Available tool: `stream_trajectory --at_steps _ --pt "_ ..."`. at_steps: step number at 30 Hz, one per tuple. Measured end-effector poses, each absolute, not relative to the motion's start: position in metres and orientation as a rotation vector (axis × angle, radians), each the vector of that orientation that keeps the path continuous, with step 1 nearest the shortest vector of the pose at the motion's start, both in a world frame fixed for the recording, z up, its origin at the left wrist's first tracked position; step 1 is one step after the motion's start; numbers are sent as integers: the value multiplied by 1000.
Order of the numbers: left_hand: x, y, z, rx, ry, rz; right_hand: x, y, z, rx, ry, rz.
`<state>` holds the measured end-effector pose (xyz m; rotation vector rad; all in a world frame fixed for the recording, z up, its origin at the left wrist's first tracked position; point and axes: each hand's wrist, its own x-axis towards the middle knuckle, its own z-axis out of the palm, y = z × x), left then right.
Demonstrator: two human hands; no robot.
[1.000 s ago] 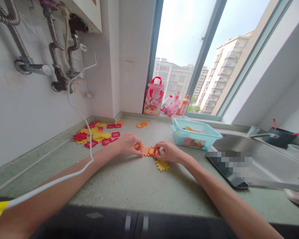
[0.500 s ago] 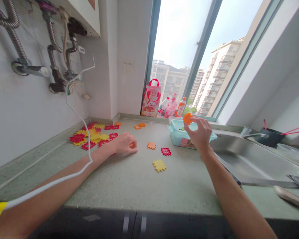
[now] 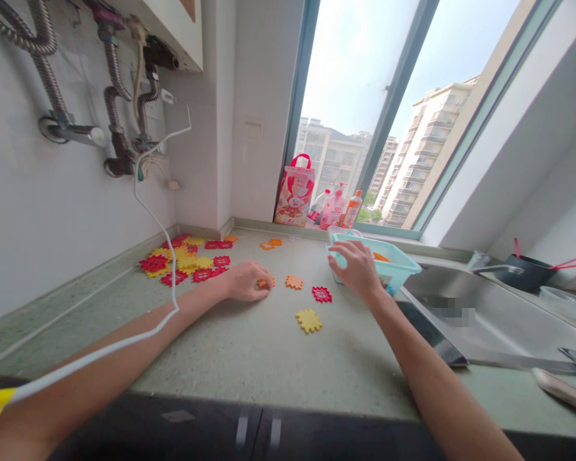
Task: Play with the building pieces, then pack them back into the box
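My left hand [image 3: 249, 282] rests low on the counter, its fingers curled round an orange puzzle tile [image 3: 267, 282] with notched edges. Just right of it lie a lighter orange tile [image 3: 294, 282], a red openwork tile [image 3: 322, 294] and a yellow tile [image 3: 309, 321], all flat and apart. My right hand [image 3: 358, 266] is over the near left side of a light-blue plastic basket [image 3: 403, 272], thumb and fingers apart with nothing between them. Inside the basket an orange tile [image 3: 381, 257] shows; the hand hides part of the contents.
Red and yellow tiles [image 3: 187, 262] are heaped at the back left. Two orange tiles [image 3: 271, 244] lie near the wall. A white cable [image 3: 175, 282] crosses above my left arm. The steel sink [image 3: 504, 326] is at right; bottles [image 3: 336, 208] and a pink bag [image 3: 295, 198] line the windowsill.
My right hand has let go of its orange tile and moved down and left across the basket. An orange tile now shows inside. My left hand stays near the same spot.
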<state>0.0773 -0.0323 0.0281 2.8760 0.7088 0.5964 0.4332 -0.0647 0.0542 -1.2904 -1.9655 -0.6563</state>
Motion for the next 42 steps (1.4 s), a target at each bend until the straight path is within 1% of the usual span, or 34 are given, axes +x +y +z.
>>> stream_trajectory --at_steps 4,7,11,14,18,23,26,30,34,38,42 --pt "87 -38 23 2919 570 596 383 -61 17 -1115 -2380 -259" --pt "89 -39 22 2994 539 574 373 -57 2 -1097 -2455 -43" --pt "89 -41 19 3032 465 610 377 -56 8 -1169 -2317 -86" --pt "92 -44 18 3086 469 636 376 -60 14 -1114 -2162 -131" --pt "95 -41 18 3171 811 728 362 -66 13 -1095 -2019 -119" --pt "97 -25 10 3123 1379 700 342 -74 6 -1248 -2268 -10" --pt "103 -7 5 3076 1546 622 334 -76 6 -1319 -2334 -9" --pt "124 39 3 2948 1651 520 334 -78 13 -1315 -2362 -109" --pt "153 97 3 2787 1770 496 361 -79 37 -1125 -2289 -482" --pt "176 139 -1 2615 1848 501 422 -78 77 -1152 -1804 -865" --pt "178 152 -6 2584 1803 452 488 -79 99 -1351 -1406 -1036"
